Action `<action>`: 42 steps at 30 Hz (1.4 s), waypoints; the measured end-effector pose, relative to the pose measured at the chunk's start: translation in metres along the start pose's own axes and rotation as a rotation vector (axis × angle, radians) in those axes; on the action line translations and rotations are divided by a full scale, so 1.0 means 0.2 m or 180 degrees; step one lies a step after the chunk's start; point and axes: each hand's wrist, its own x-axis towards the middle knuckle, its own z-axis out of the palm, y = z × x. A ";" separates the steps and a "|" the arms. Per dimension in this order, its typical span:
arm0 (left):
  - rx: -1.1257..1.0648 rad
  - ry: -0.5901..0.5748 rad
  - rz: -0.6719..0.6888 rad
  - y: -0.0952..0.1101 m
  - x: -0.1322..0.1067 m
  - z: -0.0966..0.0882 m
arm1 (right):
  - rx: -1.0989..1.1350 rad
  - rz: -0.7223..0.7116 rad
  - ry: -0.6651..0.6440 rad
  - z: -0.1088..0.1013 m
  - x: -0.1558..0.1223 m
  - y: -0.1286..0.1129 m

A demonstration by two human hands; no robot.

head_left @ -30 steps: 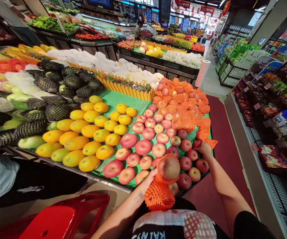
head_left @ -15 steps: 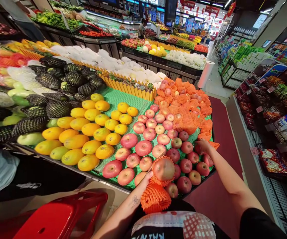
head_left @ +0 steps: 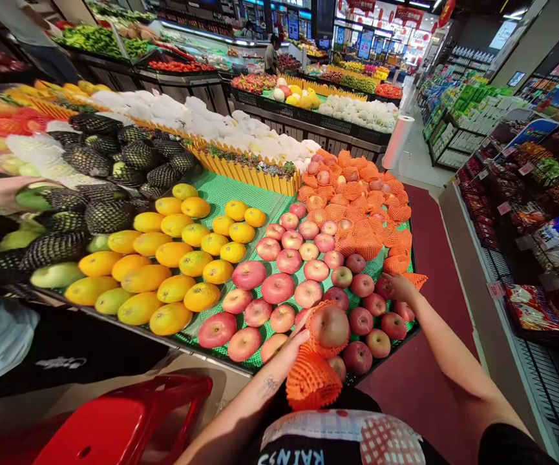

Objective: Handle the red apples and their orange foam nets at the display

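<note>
Over the display's (head_left: 231, 186) near edge, my left hand (head_left: 303, 332) is grasping a netted apple (head_left: 329, 326); towards its right edge, my right hand (head_left: 404, 289) is touching a red apple (head_left: 384, 287) — whether clenched, I cannot tell. I'm seemingly handling apples singly — next needing a gentle hold.

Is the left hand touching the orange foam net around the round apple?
Touching. The head view shows the left hand against the orange foam net around the round apple, with no gap visible.
</note>
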 end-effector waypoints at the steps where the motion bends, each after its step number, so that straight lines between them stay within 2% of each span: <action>1: 0.0106 0.0001 0.0165 0.00 0.03 0.00 | 0.0240 -0.0214 0.0160 -0.02 -0.06 -0.08; 2: 0.0222 -0.0021 0.0274 0.00 0.05 0.00 | 0.0506 -0.0466 0.0323 -0.05 -0.14 -0.18; 4: 0.0449 -0.0127 0.0382 0.02 0.08 0.01 | 0.1709 -0.1424 0.0669 -0.08 -0.34 -0.39; 6: 0.0696 -0.0216 0.0466 0.04 0.08 0.03 | 0.2140 -0.2173 0.0744 -0.10 -0.54 -0.58; 7: 0.0783 -0.0230 0.0503 0.05 0.08 0.05 | 0.2111 -0.2312 0.0775 -0.09 -0.62 -0.65; 9: 0.0875 -0.0258 0.0535 0.05 0.07 0.10 | 0.1866 -0.2259 0.0756 -0.06 -0.73 -0.75; 11: 0.0958 -0.0308 0.0584 0.04 0.06 0.16 | 0.1782 -0.2042 0.0610 0.01 -0.75 -0.76; 14: 0.1166 -0.0217 0.0795 0.02 0.07 0.21 | 0.2188 -0.1806 0.0298 0.14 -0.68 -0.67; 17: 0.1317 0.0173 0.1102 0.06 0.08 0.21 | 0.2761 -0.1336 0.0265 0.23 -0.54 -0.52; 19: 0.1175 0.0508 0.1309 0.14 0.08 0.19 | 0.2893 -0.0719 0.0647 0.25 -0.40 -0.42; 21: 0.0949 0.0714 0.1422 0.23 0.07 0.17 | 0.2768 -0.0160 0.1240 0.23 -0.22 -0.32; 24: 0.0715 0.0874 0.1431 0.33 0.02 0.14 | 0.2420 0.0025 0.1910 0.18 0.05 -0.16; 26: 0.0617 0.1055 0.1440 0.36 0.00 0.12 | 0.2198 0.0048 0.2101 0.17 0.21 -0.06; 29: 0.0464 0.1296 0.1414 0.35 -0.03 0.06 | 0.1905 0.0114 0.1936 0.18 0.37 0.05; 34: 0.0330 0.1370 0.1282 0.32 -0.05 -0.02 | 0.1137 0.0327 0.1423 0.21 0.49 0.11; 38: 0.0313 0.1490 0.1366 0.34 -0.06 -0.01 | 0.0464 0.0536 0.0976 0.18 0.50 0.11; 40: 0.0283 0.1472 0.1407 0.38 -0.07 -0.01 | 0.0363 0.0544 0.0929 0.16 0.48 0.12; 42: 0.0237 0.1546 0.1422 0.41 -0.09 -0.01 | 0.0626 0.0456 0.1084 0.16 0.45 0.14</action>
